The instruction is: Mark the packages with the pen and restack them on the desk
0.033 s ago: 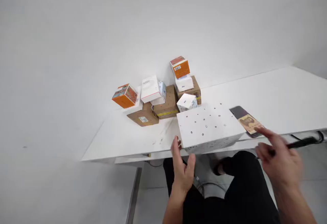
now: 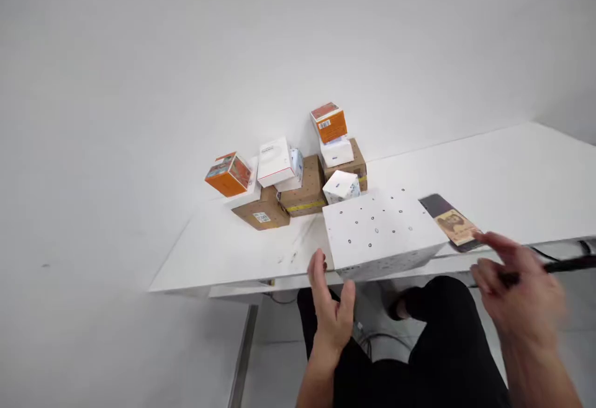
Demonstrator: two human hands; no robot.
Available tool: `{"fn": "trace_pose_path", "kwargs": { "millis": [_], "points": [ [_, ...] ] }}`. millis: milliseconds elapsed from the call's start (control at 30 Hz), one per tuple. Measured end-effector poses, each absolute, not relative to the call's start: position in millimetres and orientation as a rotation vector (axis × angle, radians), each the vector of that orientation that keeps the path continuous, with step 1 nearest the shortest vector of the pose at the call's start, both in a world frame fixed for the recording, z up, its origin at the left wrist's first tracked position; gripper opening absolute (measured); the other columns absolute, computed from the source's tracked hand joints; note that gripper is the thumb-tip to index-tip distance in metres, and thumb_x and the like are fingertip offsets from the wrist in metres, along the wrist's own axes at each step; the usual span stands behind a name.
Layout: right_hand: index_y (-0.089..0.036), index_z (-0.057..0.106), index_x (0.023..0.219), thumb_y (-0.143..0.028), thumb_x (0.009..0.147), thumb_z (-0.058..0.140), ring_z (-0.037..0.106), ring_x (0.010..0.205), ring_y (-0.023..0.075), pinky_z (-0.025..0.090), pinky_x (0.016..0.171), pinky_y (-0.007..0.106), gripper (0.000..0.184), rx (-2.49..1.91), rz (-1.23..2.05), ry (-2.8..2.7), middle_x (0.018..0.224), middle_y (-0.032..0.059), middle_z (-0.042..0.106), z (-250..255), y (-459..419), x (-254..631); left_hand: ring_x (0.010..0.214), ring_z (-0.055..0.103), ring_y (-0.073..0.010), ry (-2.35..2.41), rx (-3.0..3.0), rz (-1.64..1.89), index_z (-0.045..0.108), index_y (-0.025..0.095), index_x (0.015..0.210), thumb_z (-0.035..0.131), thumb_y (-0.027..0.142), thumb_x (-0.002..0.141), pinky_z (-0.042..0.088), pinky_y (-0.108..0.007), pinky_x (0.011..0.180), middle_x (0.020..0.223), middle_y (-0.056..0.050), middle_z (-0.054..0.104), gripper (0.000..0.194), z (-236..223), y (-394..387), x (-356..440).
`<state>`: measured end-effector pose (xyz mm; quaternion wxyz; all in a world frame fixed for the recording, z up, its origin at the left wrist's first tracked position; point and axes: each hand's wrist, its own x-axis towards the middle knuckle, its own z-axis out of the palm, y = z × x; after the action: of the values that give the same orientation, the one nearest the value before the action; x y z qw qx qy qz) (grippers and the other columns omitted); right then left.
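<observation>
A large white box (image 2: 382,225), marked with many small hand-drawn circles, rests at the table's front edge. My left hand (image 2: 329,308) is by its front left corner, thumb and fingers apart, with nothing in it. The box's edge hides whether its fingertips touch. My right hand (image 2: 524,290) has its index finger stretched toward a phone (image 2: 454,225), while the other fingers curl around a slim black pen (image 2: 570,264), blurred by motion. Lit in yellow, the phone lies right of the box; I cannot tell if the fingertip touches it.
Behind the white box, brown cartons (image 2: 305,190) stand against the wall, topped with white boxes (image 2: 274,163) and orange boxes (image 2: 328,123). A small white box (image 2: 342,185) sits in front. The white table (image 2: 503,178) extends right. My legs (image 2: 433,340) are under its front edge.
My right hand has shifted slightly to the right, with the pen still in it. My left hand, the boxes and the phone look almost the same.
</observation>
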<state>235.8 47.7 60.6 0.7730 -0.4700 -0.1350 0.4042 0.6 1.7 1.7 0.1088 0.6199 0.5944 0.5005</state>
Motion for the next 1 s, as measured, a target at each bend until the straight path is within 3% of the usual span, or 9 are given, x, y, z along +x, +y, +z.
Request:
{"fn": "trace_pose_path", "kwargs": {
  "millis": [100,167,267,367,500,700,867,1000],
  "points": [
    [-0.016,0.068,0.065,-0.025,0.07,0.051,0.033,0.031,0.0064,0.027,0.037,0.025,0.019,-0.867,0.878,-0.328,0.066,0.0037,0.067,71.9,55.6,244.9,0.127,0.044,-0.0296,1.691,2.087,1.77,0.044,0.02,0.133,0.05,0.025,0.088,0.045,-0.047,0.098,0.134,-0.016,0.044,0.046,12.5,8.3,4.5],
    [-0.017,0.068,0.062,-0.028,0.074,0.048,0.049,0.042,0.0132,0.04,0.046,0.032,0.025,-0.76,0.833,-0.443,0.066,0.0062,0.067,81.9,64.3,240.2,0.12,0.049,-0.0297,1.579,2.295,1.865,0.057,0.016,0.115,0.05,0.022,0.086,0.044,-0.051,0.097,0.119,-0.014,0.053,0.031,26.7,14.3,10.1],
    [-0.019,0.069,0.064,-0.034,0.078,0.048,0.059,0.061,0.0191,0.046,0.059,0.038,0.03,-0.697,0.809,-0.671,0.071,0.007,0.067,96.9,79.1,220.4,0.103,0.058,-0.0247,1.446,2.452,1.914,0.062,0.016,0.095,0.048,0.016,0.084,0.048,-0.048,0.091,0.096,-0.009,0.062,0.018,52.0,25.3,21.4],
    [-0.02,0.069,0.067,-0.046,0.087,0.042,0.053,0.057,0.0159,0.042,0.056,0.032,0.043,-0.807,0.753,-0.903,0.058,0.0028,0.056,106.7,90.8,197.4,0.087,0.062,-0.0184,1.421,2.454,1.953,0.061,0.017,0.086,0.05,0.01,0.082,0.05,-0.044,0.089,0.082,-0.005,0.065,0.013,69.0,36.5,31.1],
    [-0.018,0.069,0.078,-0.054,0.092,0.035,0.039,0.045,0.0108,0.032,0.045,0.026,0.051,-0.973,0.643,-1.204,0.049,-0.0025,0.043,107.3,102.1,174.9,0.093,0.062,-0.0209,1.692,2.443,1.67,0.062,0.018,0.084,0.059,0.015,0.081,0.051,-0.041,0.09,0.089,-0.005,0.068,0.005,69.2,49.4,36.4],
    [-0.02,0.067,0.094,-0.046,0.091,0.047,0.056,0.064,0.0122,0.047,0.063,0.026,0.032,-1.077,0.874,-1.547,0.079,0.0022,0.066,89.0,114.2,162.4,0.108,0.059,-0.0271,1.948,2.498,1.231,0.063,0.017,0.102,0.057,0.026,0.086,0.05,-0.043,0.093,0.11,-0.008,0.067,0.02,57.3,54.5,38.7],
    [-0.022,0.061,0.1,-0.036,0.087,0.054,0.061,0.074,0.0143,0.049,0.065,0.026,0.02,-1.128,0.985,-1.607,0.087,0.0021,0.067,76.8,113.0,161.2,0.107,0.06,-0.0285,2.035,2.534,1.051,0.063,0.015,0.099,0.053,0.019,0.086,0.053,-0.043,0.086,0.106,-0.01,0.067,0.017,65.4,52.5,45.5],
    [-0.022,0.056,0.094,-0.036,0.088,0.052,0.057,0.063,0.012,0.046,0.057,0.024,0.016,-1.166,1.008,-1.609,0.078,-0.0004,0.063,78.1,114.0,160.6,0.1,0.063,-0.0273,2.061,2.512,1.054,0.062,0.015,0.085,0.055,0.018,0.084,0.055,-0.041,0.082,0.094,-0.009,0.067,0.007,64.8,57.8,49.0]
  ]
}}
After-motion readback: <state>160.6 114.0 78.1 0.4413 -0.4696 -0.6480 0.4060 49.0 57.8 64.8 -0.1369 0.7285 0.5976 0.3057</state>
